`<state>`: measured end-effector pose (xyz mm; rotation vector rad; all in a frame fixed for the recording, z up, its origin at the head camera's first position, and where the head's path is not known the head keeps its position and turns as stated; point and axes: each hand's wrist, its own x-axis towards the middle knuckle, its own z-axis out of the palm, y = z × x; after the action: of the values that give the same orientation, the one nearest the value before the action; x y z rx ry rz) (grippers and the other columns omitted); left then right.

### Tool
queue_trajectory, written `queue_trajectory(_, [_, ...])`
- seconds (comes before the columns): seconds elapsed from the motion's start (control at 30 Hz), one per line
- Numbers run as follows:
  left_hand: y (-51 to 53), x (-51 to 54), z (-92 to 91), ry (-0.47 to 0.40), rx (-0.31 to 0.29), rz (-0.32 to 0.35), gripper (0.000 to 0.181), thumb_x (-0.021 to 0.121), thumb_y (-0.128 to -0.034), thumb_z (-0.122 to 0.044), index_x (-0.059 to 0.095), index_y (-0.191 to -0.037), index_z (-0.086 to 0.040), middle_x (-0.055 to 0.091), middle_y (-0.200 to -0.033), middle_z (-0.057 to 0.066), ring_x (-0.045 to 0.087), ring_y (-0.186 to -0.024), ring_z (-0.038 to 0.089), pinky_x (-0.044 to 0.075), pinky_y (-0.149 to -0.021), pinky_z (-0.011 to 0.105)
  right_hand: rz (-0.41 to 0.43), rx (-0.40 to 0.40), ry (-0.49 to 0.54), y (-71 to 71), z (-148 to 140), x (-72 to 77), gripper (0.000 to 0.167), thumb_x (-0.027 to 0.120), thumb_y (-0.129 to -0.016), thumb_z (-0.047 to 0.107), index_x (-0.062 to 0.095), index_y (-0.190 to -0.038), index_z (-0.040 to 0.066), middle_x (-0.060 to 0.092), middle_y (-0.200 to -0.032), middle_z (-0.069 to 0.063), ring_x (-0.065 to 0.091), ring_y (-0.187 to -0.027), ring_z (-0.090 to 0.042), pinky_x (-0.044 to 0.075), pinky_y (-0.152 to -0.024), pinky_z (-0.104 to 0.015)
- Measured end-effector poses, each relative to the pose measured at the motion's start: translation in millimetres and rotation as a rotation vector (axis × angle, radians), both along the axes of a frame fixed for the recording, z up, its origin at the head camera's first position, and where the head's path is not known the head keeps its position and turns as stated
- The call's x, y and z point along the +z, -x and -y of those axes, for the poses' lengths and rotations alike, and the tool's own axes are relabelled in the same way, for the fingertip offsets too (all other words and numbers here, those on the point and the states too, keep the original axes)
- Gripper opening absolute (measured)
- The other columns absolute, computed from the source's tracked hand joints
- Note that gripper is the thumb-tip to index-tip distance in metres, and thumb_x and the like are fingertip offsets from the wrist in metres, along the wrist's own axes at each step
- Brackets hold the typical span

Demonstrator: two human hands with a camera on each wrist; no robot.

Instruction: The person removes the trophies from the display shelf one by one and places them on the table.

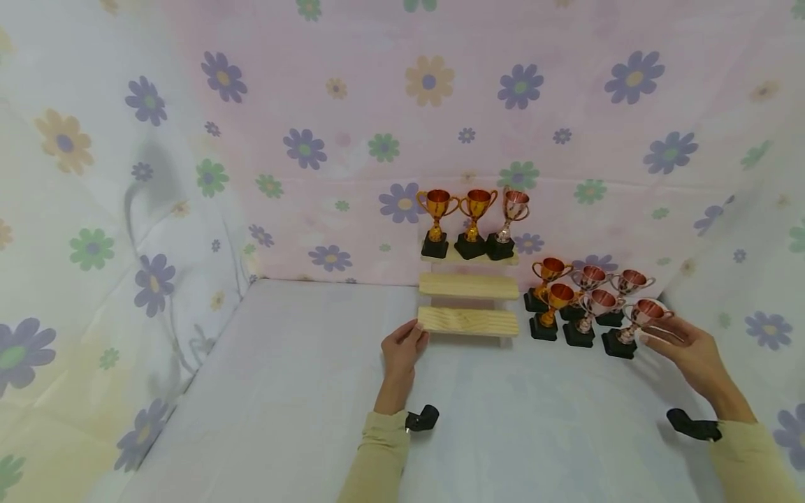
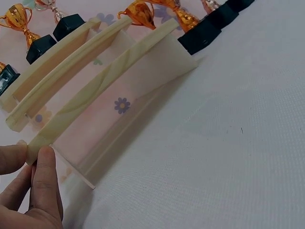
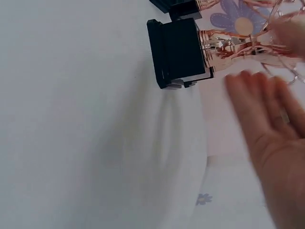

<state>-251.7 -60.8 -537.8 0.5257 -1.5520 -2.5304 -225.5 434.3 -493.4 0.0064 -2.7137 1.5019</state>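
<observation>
A three-step wooden display stand [image 1: 468,321] stands against the back wall. My left hand [image 1: 402,349] pinches the left end of its lowest step [image 2: 95,88] between thumb and fingers. At the right, my right hand [image 1: 688,349] reaches beside the front-right rose-gold trophy cup [image 1: 646,312], fingers fairly straight and spread from the thumb. In the right wrist view that trophy's black base [image 3: 178,50] lies left of my blurred fingers [image 3: 252,100], which do not close round it; whether they touch the cup is unclear.
Two gold trophies [image 1: 437,202] and a rose-gold trophy [image 1: 516,204] stand on the top step. Several gold and rose-gold trophies [image 1: 560,297] stand in two rows right of the stand. Flowered cloth walls [image 1: 314,91] surround the white tabletop [image 1: 283,391].
</observation>
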Motion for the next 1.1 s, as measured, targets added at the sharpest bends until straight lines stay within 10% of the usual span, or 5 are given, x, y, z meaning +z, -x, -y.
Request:
queue_trajectory(0.23, [3.2,-0.3,13.1,0.066,-0.096,-0.029,0.029,0.07,-0.0943,0.002,0.065,-0.12,0.015,0.068,-0.092,0.011,0.07,-0.077,0.013,0.063,-0.077,0.025,0.18,0.183,-0.257,-30.5,28,0.9,0.055,0.066,-0.1,0.019,0.046,-0.137,-0.018,0.06,-0.129,-0.034,0.066,-0.096,-0.006,0.059,-0.073,-0.024])
queue_trajectory(0.47, [3.9,5.8,24.3,0.635,-0.064,-0.181,0.02,0.079,-0.0866,-0.005,0.075,-0.103,0.006,0.074,-0.092,0.018,0.072,-0.079,0.023,0.062,-0.072,0.027,0.264,0.479,-0.164,-48.0,86,4.7,0.043,0.065,-0.1,0.015,0.057,-0.131,-0.012,0.067,-0.121,-0.023,0.066,-0.098,-0.006,0.058,-0.078,-0.021])
queue_trajectory(0.63, [0.5,14.7,31.9,0.763,-0.091,-0.241,0.027,0.078,-0.0874,-0.005,0.072,-0.11,0.009,0.073,-0.101,0.024,0.073,-0.09,0.034,0.064,-0.081,0.038,0.247,0.544,-0.064,-44.6,142,4.5,0.043,0.065,-0.1,0.015,0.056,-0.135,-0.009,0.067,-0.121,-0.022,0.066,-0.103,-0.017,0.059,-0.081,-0.023])
queue_trajectory(0.87, [2.6,31.9,56.5,0.782,-0.117,-0.262,0.028,0.074,-0.0913,-0.006,0.07,-0.116,0.007,0.072,-0.107,0.024,0.072,-0.097,0.036,0.063,-0.084,0.04,0.264,0.377,0.233,-25.4,215,-13.3,0.062,0.056,-0.106,0.02,0.029,-0.152,-0.011,0.053,-0.137,-0.033,0.065,-0.115,-0.035,0.061,-0.092,-0.034])
queue_trajectory(1.1, [26.3,72.1,79.5,0.695,-0.128,-0.338,0.037,0.071,-0.093,-0.002,0.064,-0.127,0.008,0.068,-0.117,0.028,0.068,-0.108,0.041,0.059,-0.097,0.045,0.316,0.008,0.502,-4.7,255,-23.5,0.056,0.049,-0.109,0.03,0.034,-0.149,-0.005,0.056,-0.133,-0.023,0.065,-0.105,-0.013,0.059,-0.094,-0.025])
